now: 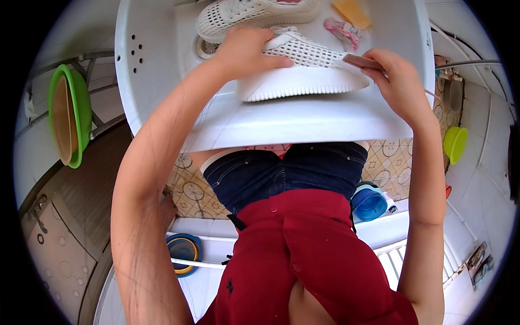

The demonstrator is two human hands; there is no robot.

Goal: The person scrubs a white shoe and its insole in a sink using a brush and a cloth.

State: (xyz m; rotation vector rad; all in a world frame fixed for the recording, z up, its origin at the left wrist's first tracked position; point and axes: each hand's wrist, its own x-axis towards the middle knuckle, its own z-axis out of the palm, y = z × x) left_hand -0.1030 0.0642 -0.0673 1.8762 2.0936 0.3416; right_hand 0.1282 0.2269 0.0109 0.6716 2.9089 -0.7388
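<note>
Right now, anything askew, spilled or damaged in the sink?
Nothing stands out: left hand on the near shoe, right hand holding a brown tool by its toe; far shoe, yellow block and crumpled pink wad lie in the sink.

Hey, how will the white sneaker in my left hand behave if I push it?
The white sneaker is probably light, given its hole-filled upper, which likely flexes when pushed. Its thick, ribbed sole looks stiffer.
</note>
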